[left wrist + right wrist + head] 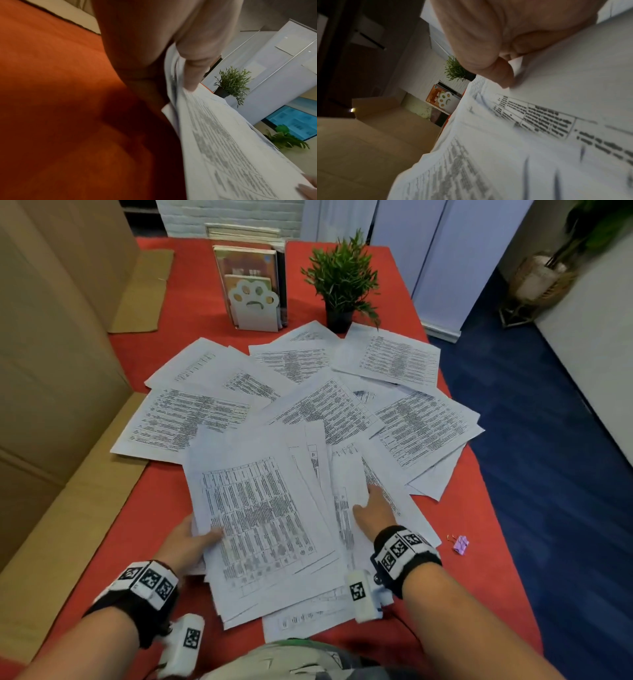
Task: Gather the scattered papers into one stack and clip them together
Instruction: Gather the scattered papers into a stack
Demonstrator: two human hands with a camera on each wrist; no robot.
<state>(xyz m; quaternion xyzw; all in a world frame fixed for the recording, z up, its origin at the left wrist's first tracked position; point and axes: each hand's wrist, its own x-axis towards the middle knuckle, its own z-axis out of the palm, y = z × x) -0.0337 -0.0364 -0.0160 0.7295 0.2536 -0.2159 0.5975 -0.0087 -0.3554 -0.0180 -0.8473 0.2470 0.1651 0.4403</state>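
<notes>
Printed white papers (308, 392) lie scattered and overlapping across the red table (137, 525). My left hand (202, 539) grips a loose bundle of sheets (260, 518) by its left edge, thumb on top; in the left wrist view my left hand (188, 81) has its thumb pressed onto that bundle (223, 148). My right hand (368, 501) pinches the edge of one sheet (349, 474) just right of the bundle. In the right wrist view my right hand (510, 70) has this sheet (556, 67) between thumb and fingers. A purple binder clip (460, 543) lies on the cloth to the right.
A paw-shaped bookend with books (253, 299) and a small potted plant (342, 282) stand at the back of the table. Cardboard boxes (51, 371) line the left side. The table's right edge drops to blue carpet (548, 440).
</notes>
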